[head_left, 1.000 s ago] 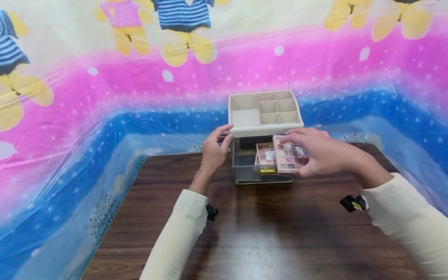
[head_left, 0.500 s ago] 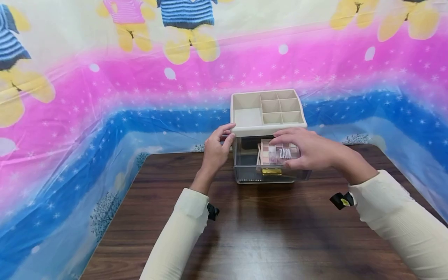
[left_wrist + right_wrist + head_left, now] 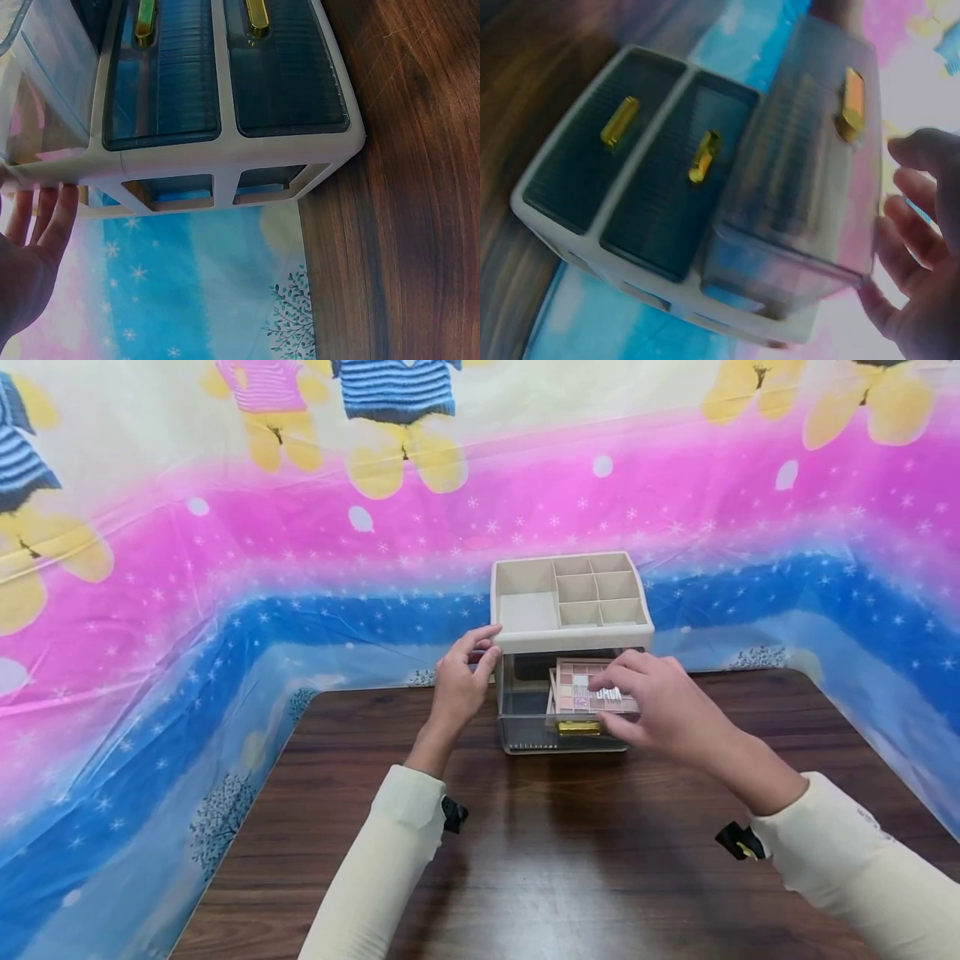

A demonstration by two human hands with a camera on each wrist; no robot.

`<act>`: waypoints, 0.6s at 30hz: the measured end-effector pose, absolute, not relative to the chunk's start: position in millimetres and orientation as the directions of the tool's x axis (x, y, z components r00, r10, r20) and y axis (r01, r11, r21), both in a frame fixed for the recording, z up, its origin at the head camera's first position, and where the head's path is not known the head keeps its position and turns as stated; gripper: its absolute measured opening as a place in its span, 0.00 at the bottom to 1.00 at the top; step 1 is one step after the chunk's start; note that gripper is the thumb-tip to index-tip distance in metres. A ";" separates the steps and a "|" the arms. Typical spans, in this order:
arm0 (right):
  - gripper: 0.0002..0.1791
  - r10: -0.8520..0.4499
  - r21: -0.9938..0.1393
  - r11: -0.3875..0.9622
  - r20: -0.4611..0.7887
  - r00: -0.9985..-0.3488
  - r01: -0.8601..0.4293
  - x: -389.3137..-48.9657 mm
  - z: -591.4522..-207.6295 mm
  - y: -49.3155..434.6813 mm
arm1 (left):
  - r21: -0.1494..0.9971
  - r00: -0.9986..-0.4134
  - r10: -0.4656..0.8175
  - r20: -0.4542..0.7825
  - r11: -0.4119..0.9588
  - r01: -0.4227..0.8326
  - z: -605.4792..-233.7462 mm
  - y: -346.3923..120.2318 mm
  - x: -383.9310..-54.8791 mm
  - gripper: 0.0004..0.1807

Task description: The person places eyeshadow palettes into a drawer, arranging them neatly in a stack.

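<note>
A cream drawer organizer [image 3: 573, 639] stands at the back of the table, its clear top drawer [image 3: 525, 733] pulled out. Inside that drawer lie eyeshadow palettes [image 3: 581, 685], stacked and slightly askew, the upper one lettered. My left hand [image 3: 461, 681] grips the organizer's front left edge just under the top tray; the left wrist view shows its fingers [image 3: 56, 221] against the side frame. Over the drawer's right part hovers my right hand [image 3: 663, 702], fingers loosely bent above the palettes and thumb near the drawer front. The right wrist view shows nothing held in this hand [image 3: 922, 247].
Two lower drawers [image 3: 656, 172] with gold handles are closed. The organizer's top tray [image 3: 528, 610] has one large and several small compartments. A patterned cloth [image 3: 375, 560] hangs behind the dark wooden table [image 3: 555, 852].
My right hand has lowered an eyeshadow palette leftward into the open drawer and let go of it, then drawn back slightly. My left hand stays at the organizer's edge.
</note>
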State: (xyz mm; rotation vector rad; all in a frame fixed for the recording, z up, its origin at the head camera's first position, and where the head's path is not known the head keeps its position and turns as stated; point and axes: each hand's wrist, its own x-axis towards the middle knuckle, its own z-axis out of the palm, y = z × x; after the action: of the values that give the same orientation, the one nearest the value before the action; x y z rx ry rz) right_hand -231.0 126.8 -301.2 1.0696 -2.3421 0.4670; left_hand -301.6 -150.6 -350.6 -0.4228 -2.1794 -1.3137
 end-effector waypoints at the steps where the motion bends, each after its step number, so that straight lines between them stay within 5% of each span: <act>1: 0.14 -0.582 -0.077 0.630 0.611 -0.536 -0.772 -229.0 -304.7 125.8 | 0.708 -0.797 -0.015 0.604 0.470 0.527 -350.6 -150.4 -301.7 0.17; 18: 0.09 -0.551 0.235 0.618 0.810 -0.200 -0.750 -213.5 -344.1 96.0 | 0.717 -0.802 -0.021 0.597 0.461 0.523 -349.7 -149.6 -302.3 0.17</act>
State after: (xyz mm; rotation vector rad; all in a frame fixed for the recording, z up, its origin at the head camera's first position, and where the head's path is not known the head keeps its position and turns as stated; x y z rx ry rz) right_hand -213.5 96.0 -344.1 1.0396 -1.8809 0.2597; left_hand -302.3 -149.6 -349.7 -0.4169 -2.1773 -1.3324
